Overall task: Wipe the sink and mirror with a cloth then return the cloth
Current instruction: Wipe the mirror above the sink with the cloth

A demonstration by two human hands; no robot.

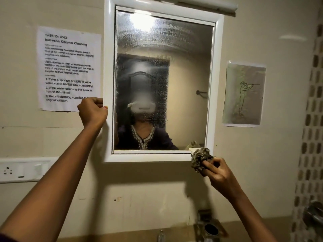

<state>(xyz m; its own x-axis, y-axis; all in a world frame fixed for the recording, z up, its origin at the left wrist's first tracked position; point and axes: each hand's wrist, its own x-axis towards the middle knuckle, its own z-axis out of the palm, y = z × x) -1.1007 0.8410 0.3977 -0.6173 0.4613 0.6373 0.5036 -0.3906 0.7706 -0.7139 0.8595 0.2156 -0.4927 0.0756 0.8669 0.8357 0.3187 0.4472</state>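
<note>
A white-framed mirror [212, 84] hangs on the wall in front of me, its glass covered in wet streaks and droplets. My left hand [92, 111] grips the frame's left edge at mid-height. My right hand [217, 173] is shut on a crumpled grey-brown cloth [199, 158], which sits against the frame's bottom right corner. The cloth's reflection shows in the lower right of the glass. The sink is out of view below.
A printed task sheet [70, 67] is taped left of the mirror, a drawing [243, 93] to its right. A white socket panel [22, 169] is at lower left. A metal holder [208, 227] and a tap top [160, 234] sit below. Patterned tiles [309, 137] run down the right.
</note>
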